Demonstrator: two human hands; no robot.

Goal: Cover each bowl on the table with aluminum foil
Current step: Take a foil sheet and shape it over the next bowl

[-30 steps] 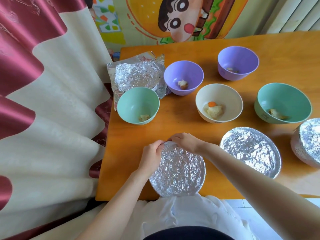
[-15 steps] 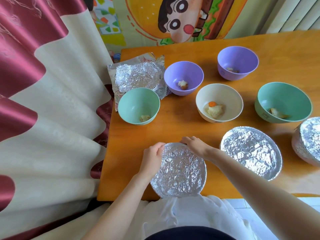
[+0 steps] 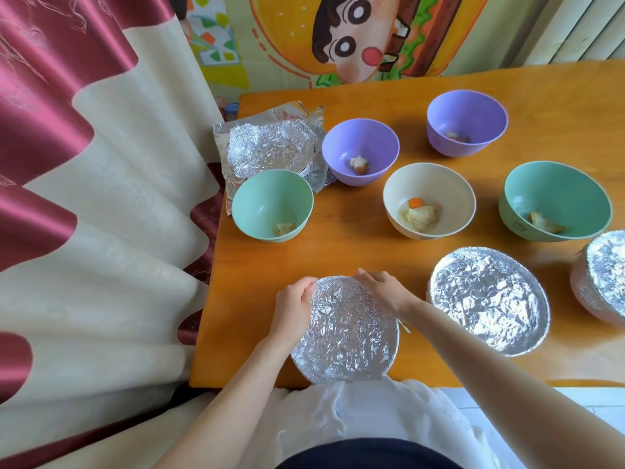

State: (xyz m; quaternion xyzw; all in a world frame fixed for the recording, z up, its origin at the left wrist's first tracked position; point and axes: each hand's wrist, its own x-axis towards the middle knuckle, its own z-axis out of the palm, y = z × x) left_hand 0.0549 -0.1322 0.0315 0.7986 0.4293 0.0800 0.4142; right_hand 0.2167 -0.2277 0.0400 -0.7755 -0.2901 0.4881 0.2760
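Note:
A foil-covered bowl (image 3: 345,333) stands at the table's near edge. My left hand (image 3: 292,308) grips its left rim, fingers curled over the foil. My right hand (image 3: 384,291) pinches the foil at the far right rim. Two more foil-covered bowls (image 3: 487,299) (image 3: 605,275) stand to the right. Uncovered bowls with food: a green one (image 3: 272,204), a purple one (image 3: 360,150), a cream one (image 3: 429,199), a second purple one (image 3: 466,121) and a second green one (image 3: 554,199). Crumpled foil sheets (image 3: 270,143) lie at the far left corner.
The orange wooden table (image 3: 355,245) ends close to my body and at the left, where a red and cream curtain (image 3: 101,231) hangs. A cartoon poster (image 3: 355,38) stands behind the table.
My right hand has slid from the far rim round to the right side of the covered bowl. My left hand has stayed on the left rim.

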